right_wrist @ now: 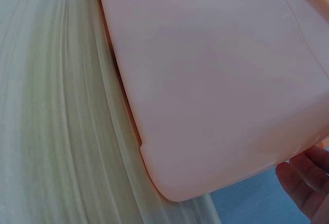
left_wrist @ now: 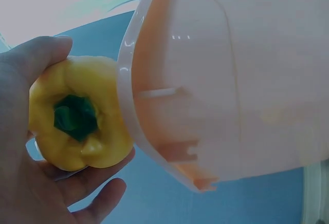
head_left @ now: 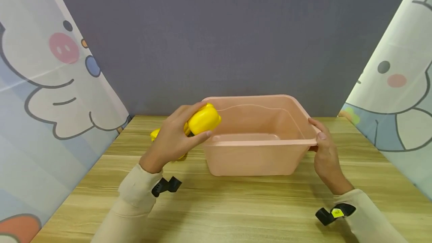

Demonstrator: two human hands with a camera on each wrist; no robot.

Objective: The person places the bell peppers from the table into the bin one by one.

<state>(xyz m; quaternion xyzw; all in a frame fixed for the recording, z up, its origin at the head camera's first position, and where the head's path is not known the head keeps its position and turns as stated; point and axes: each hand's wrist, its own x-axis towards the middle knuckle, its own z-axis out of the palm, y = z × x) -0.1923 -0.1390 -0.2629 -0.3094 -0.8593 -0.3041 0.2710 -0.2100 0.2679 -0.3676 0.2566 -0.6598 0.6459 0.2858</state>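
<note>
My left hand (head_left: 172, 134) grips a yellow bell pepper (head_left: 204, 119) between thumb and fingers, at the left rim of a pink plastic bin (head_left: 249, 160). In the left wrist view the pepper (left_wrist: 108, 126) shows its green stem end and overlaps the bin's rim (left_wrist: 125, 80). My right hand (head_left: 325, 149) holds the bin's right rim, thumb on top and fingers beneath. Its fingertips (right_wrist: 293, 183) show under the rim in the right wrist view. The part of the bin's inside that shows in the head view holds nothing.
More yellow items (head_left: 154, 134) lie on the wooden table (head_left: 236, 205) behind my left hand, mostly hidden by it. A dark grey panel (head_left: 229, 40) rises behind the bin. Cartoon-printed cloths (head_left: 30, 96) hang at both sides.
</note>
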